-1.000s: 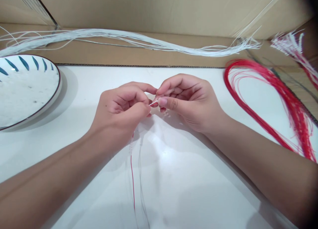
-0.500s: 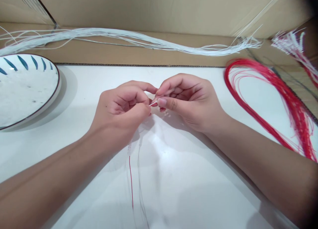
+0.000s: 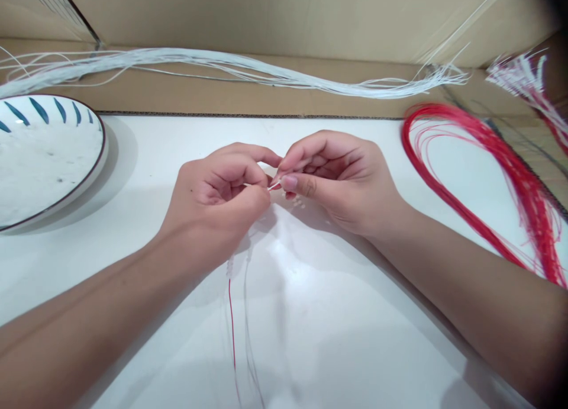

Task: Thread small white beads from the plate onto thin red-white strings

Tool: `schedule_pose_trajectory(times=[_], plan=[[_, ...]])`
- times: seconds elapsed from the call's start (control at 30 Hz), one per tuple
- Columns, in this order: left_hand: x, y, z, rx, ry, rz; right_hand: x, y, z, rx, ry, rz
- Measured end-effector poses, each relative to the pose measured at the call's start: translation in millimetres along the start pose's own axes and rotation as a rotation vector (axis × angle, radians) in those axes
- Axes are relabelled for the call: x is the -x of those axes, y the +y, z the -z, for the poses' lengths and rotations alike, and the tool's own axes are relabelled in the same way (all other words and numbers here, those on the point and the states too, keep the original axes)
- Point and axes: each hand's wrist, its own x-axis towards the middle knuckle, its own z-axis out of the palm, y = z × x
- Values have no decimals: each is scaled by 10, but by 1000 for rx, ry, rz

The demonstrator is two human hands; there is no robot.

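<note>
Above the white table, my left hand (image 3: 226, 190) and my right hand (image 3: 335, 181) meet at their fingertips. Both pinch a thin white cord (image 3: 274, 185), a short stretch of which shows between the thumbs. Below my left hand hangs a red thread (image 3: 232, 323), with small clear beads (image 3: 229, 267) at its upper end. Pale, fine strands (image 3: 249, 320) trail down beside it. Several small pale beads (image 3: 296, 202) show just under my right thumb; whether they hang or lie on the table, I cannot tell.
A plate with blue-green leaf strokes (image 3: 48, 166) stands at the left. Along the back, a bundle of white cords (image 3: 248, 65) lies on cardboard (image 3: 266, 104). At the right is a looped bundle of red threads (image 3: 523, 178), with white-tipped red strands (image 3: 519, 80) behind it.
Both hands keep nearly the same pinch and place. The hanging red thread has swung slightly to the left.
</note>
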Motion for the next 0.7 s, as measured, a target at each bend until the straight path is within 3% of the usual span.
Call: schedule_pose_trajectory(times=[0.47, 0.7], plan=[[-3, 25, -18, -114, 10, -26, 26, -3, -15, 65, -36, 18], [-2, 24, -17, -90, 31, 7, 6, 14, 6, 28, 36, -55]])
